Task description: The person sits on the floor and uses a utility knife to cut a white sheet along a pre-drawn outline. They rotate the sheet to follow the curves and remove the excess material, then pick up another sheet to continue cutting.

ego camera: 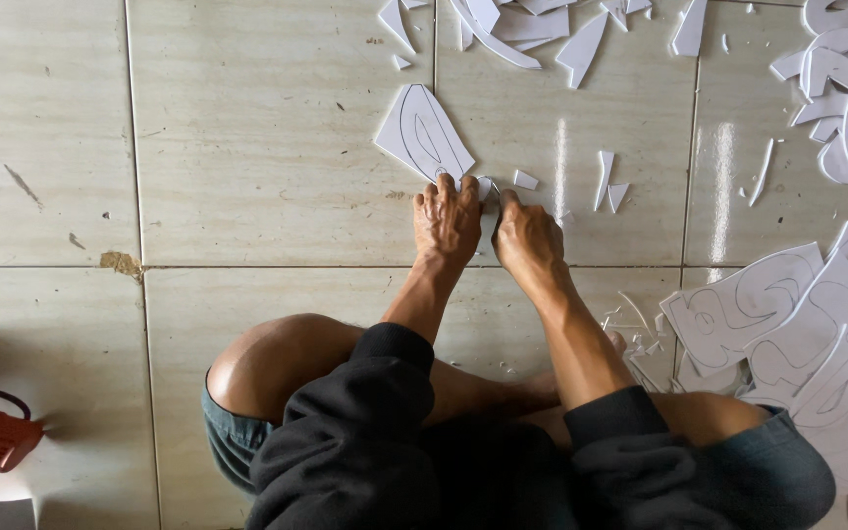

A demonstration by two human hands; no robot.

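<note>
I observed both forearms extended forward over the tiled floor [267, 177]. The left hand [447, 218] lay flat, fingers pressed together on the near edge of a white foam sheet [422, 132]. The right hand [527, 238] was curled beside it; I could not tell what it pinched.

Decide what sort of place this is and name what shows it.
Probably a home or small workshop floor used for craft cutting: glossy tiled floor, white sheet with drawn outlines under both hands, and stacked marked sheets.
</note>
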